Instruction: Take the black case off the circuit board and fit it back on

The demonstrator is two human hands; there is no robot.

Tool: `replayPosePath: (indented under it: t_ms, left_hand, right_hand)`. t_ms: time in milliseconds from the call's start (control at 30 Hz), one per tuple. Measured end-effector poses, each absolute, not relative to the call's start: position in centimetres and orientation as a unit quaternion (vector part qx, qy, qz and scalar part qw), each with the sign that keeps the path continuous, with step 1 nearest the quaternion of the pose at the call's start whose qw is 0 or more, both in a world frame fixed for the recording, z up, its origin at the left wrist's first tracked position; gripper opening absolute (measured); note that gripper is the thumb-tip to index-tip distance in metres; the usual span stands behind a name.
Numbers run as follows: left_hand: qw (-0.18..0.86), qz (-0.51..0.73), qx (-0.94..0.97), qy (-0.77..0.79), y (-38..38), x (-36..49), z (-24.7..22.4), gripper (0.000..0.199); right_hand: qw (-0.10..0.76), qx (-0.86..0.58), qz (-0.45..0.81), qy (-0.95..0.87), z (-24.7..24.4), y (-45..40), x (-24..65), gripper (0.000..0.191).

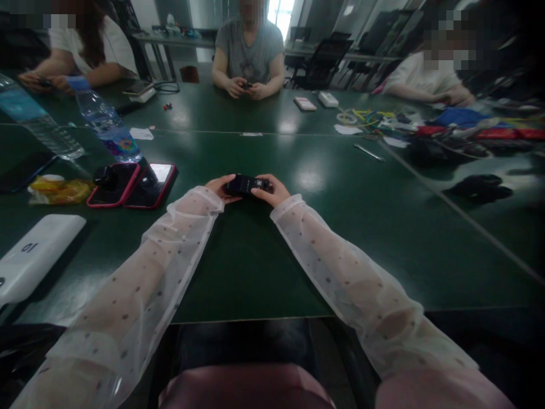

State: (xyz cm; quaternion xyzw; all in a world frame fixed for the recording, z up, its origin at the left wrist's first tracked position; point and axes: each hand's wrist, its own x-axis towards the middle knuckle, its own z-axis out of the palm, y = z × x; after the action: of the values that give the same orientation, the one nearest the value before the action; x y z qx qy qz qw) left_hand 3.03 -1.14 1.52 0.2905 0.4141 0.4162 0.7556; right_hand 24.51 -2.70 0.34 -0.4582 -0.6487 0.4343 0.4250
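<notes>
A small black device (244,186) with a dark screen lies between my two hands, a little above the green tabletop or resting on it; I cannot tell which. My left hand (223,187) grips its left end, fingers closed round the edge. On the right end, my right hand (275,191) has its thumb laid over the front and its fingers wrapped behind. Sheer white sleeves with dark stars cover both forearms.
Two phones (149,186) with red edges, water bottles (106,125), a yellow packet (62,190) and a white power bank (40,255) are at the left. A wrench (368,152) and tangled cables (370,118) lie right. Three people sit around the table (251,272).
</notes>
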Motion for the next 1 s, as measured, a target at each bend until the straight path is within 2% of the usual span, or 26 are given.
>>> replayPosePath:
  t_ms: [200, 533, 800, 1000]
  left_hand:
    - [0.74, 0.427, 0.297, 0.427, -1.4, 3.2, 1.6, 0.042]
    - [0.799, 0.386, 0.283, 0.364, 0.3, 2.2, 0.1, 0.053]
    - [0.806, 0.384, 0.254, 0.373, -0.3, 2.5, 0.8, 0.038]
    - [0.792, 0.388, 0.286, 0.374, -0.4, 2.4, 0.7, 0.039]
  right_hand:
    - [0.451, -0.442, 0.349, -0.692, 0.2, -3.4, 24.2, 0.054]
    - [0.392, -0.456, 0.194, -0.775, -0.4, -2.6, 24.6, 0.059]
    - [0.421, -0.449, 0.226, -0.755, -1.3, -2.2, 24.8, 0.058]
    - [0.508, -0.417, 0.272, -0.703, -1.0, -1.8, 25.1, 0.067]
